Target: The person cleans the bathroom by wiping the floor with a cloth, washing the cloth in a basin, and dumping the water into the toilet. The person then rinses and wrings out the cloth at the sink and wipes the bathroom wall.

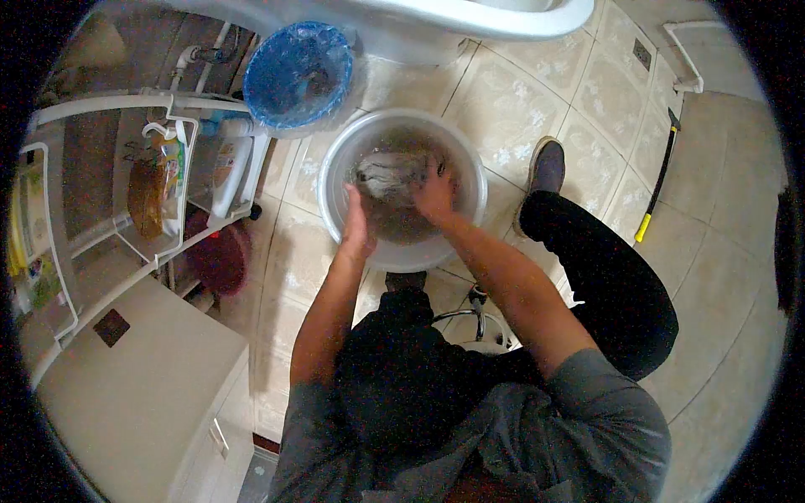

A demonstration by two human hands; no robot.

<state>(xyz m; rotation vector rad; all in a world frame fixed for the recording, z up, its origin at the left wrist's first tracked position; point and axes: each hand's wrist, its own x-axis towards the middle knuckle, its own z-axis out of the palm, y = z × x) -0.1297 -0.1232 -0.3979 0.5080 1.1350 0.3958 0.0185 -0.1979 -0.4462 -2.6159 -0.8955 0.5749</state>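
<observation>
Cloth (387, 174) in the plastic basin (401, 258) probably wants gentle kneading, left hand (357, 225) open and empty, right hand (435, 198) with unclear grip.

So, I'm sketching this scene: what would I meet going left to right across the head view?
White bottle → blue-lined bin → left hand → right hand → right shoe → black-and-yellow stick.

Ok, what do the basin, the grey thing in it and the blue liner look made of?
Basin: probably plastic, pale and smooth, with a rounded rim. Grey thing: likely fabric, from its soft-looking folds; murky water blurs it. Blue liner: seemingly thin plastic film, glossy, from its crinkles and highlights.
</observation>
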